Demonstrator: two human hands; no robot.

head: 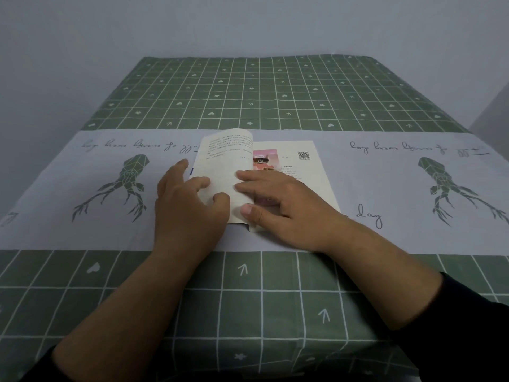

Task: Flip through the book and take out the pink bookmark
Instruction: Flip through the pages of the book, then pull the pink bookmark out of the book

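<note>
An open book (303, 172) lies on the pale band of the tablecloth. A stack of its pages (224, 161) curls up and leans left over the spine. A pink bookmark (265, 160) lies on the right-hand page, partly under that curled stack and partly behind my right hand. My left hand (187, 199) rests on the left side of the book, fingers and thumb pressing the lower part of the pages. My right hand (278, 199) lies across the spine, fingertips on the curled pages and thumb at the book's lower edge.
The table (261, 92) is covered with a green grid-pattern cloth with a pale printed band across the middle. A grey wall stands behind the far edge. Dark sleeves cover my forearms near the bottom corners.
</note>
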